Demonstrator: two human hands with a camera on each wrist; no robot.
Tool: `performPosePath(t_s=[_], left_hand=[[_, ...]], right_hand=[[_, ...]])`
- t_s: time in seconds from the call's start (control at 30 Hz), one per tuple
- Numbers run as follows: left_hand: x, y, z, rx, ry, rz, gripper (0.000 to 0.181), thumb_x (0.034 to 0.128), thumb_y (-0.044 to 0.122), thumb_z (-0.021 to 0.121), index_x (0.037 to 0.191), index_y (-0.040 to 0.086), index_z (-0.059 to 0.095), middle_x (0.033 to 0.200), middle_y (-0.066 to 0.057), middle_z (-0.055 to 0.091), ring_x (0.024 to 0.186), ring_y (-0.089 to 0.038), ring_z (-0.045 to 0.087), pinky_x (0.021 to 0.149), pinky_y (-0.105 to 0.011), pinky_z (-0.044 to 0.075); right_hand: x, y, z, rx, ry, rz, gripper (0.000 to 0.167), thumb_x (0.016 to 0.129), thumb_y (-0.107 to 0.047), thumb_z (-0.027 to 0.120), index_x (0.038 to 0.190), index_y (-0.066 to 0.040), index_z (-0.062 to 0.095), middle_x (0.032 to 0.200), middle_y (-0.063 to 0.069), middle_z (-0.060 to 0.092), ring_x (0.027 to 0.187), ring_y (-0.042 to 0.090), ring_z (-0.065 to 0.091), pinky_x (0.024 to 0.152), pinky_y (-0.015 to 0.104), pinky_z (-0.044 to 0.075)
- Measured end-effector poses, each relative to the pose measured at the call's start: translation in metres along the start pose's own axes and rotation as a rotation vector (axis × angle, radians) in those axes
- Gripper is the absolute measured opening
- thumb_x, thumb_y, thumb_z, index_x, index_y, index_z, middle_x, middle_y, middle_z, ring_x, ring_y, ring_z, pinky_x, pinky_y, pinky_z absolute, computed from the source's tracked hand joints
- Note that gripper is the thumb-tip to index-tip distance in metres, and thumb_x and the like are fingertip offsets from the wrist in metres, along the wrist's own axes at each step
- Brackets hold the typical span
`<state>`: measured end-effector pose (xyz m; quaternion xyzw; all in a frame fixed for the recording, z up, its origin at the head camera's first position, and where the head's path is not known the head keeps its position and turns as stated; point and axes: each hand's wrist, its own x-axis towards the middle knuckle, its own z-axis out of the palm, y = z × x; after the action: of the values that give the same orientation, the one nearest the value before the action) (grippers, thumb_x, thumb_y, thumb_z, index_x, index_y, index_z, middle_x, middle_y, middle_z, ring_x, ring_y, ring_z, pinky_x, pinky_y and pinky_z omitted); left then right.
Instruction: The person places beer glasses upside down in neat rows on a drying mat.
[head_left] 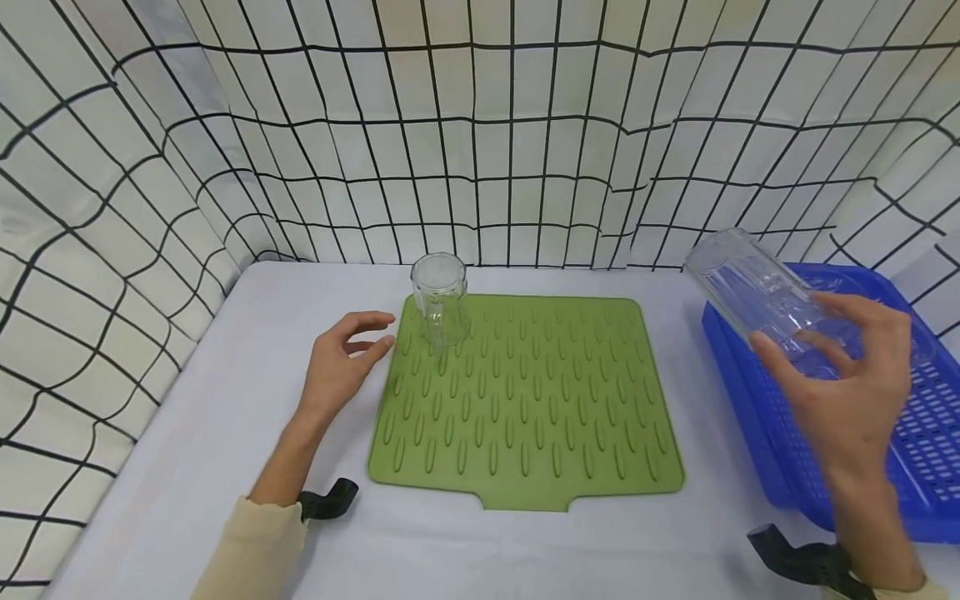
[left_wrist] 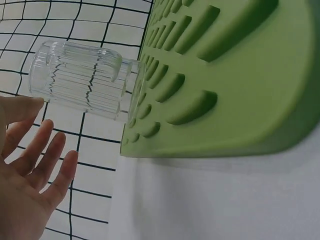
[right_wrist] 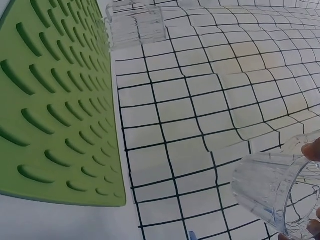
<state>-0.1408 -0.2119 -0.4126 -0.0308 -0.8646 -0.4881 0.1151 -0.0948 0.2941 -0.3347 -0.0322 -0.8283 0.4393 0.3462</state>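
Observation:
A clear glass mug (head_left: 440, 292) stands at the far left corner of the green drying mat (head_left: 525, 408). Just left of it is my left hand (head_left: 341, 362), its fingers loosely bent and nothing held; in the left wrist view a gap shows between the fingers (left_wrist: 47, 160) and the mug (left_wrist: 80, 77). My right hand (head_left: 847, 383) grips a tall clear drinking glass (head_left: 757, 287) near one end, tilted, above the blue basket (head_left: 757, 450). The right wrist view shows this glass (right_wrist: 257, 187) slanted, with fingertips around its rim end.
The perforated basket takes up the table's right side; other clear glass seems to lie under my right hand, hard to make out. White cloth (head_left: 577, 558) covers the table. A black-and-white grid curtain (head_left: 510, 150) hangs behind and along the left.

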Motion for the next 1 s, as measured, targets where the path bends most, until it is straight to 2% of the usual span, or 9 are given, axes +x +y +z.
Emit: performPosePath(t_s=[0.13, 0.2, 0.3, 0.53, 0.73, 1.0], left_hand=[[0.001, 0.011, 0.001, -0.054, 0.100, 0.035, 0.026, 0.0991, 0.016, 0.072, 0.124, 0.010, 0.072, 0.126, -0.007, 0.072, 0.111, -0.002, 0.065, 0.091, -0.015, 0.054], [0.001, 0.018, 0.002, -0.093, 0.135, 0.051, 0.024, 0.0986, 0.016, 0.072, 0.122, 0.011, 0.073, 0.122, -0.009, 0.073, 0.107, 0.002, 0.065, 0.088, -0.013, 0.052], [0.004, 0.027, 0.004, -0.146, 0.166, 0.080, 0.023, 0.0982, 0.014, 0.072, 0.121, 0.012, 0.074, 0.119, -0.010, 0.073, 0.105, 0.001, 0.065, 0.086, -0.015, 0.053], [0.011, 0.041, 0.012, -0.202, 0.151, 0.149, 0.024, 0.0990, 0.012, 0.070, 0.122, 0.010, 0.072, 0.118, -0.008, 0.072, 0.110, -0.004, 0.065, 0.086, -0.016, 0.053], [0.016, 0.056, 0.026, -0.248, 0.139, 0.194, 0.024, 0.0987, 0.011, 0.071, 0.123, 0.009, 0.072, 0.118, -0.010, 0.071, 0.109, -0.006, 0.065, 0.084, -0.018, 0.053], [0.020, 0.068, 0.037, -0.289, 0.090, 0.204, 0.026, 0.0975, 0.010, 0.073, 0.124, 0.008, 0.070, 0.120, -0.011, 0.071, 0.107, -0.006, 0.065, 0.082, -0.018, 0.053]], right_hand=[[-0.003, 0.000, 0.007, 0.045, 0.000, -0.024, 0.068, 0.074, 0.006, 0.088, 0.137, -0.007, 0.065, 0.130, -0.020, 0.044, 0.128, 0.009, 0.049, 0.090, 0.001, 0.050], [-0.005, -0.001, 0.010, 0.067, 0.001, -0.028, 0.068, 0.073, 0.008, 0.088, 0.136, -0.005, 0.066, 0.130, -0.019, 0.046, 0.127, 0.010, 0.050, 0.090, 0.001, 0.050], [-0.006, -0.002, 0.015, 0.095, -0.005, -0.028, 0.068, 0.072, 0.009, 0.087, 0.135, -0.003, 0.066, 0.130, -0.018, 0.047, 0.126, 0.011, 0.051, 0.091, 0.003, 0.052], [-0.010, -0.007, 0.026, 0.137, -0.026, -0.046, 0.069, 0.071, 0.013, 0.087, 0.135, -0.002, 0.065, 0.132, -0.015, 0.047, 0.125, 0.011, 0.053, 0.094, 0.007, 0.054], [-0.012, -0.015, 0.037, 0.174, -0.036, -0.048, 0.068, 0.071, 0.012, 0.087, 0.134, -0.001, 0.066, 0.131, -0.014, 0.048, 0.125, 0.012, 0.053, 0.094, 0.008, 0.055], [-0.019, -0.020, 0.052, 0.222, -0.059, -0.091, 0.067, 0.070, 0.016, 0.085, 0.133, 0.006, 0.064, 0.133, -0.014, 0.048, 0.126, 0.011, 0.052, 0.095, 0.007, 0.053]])
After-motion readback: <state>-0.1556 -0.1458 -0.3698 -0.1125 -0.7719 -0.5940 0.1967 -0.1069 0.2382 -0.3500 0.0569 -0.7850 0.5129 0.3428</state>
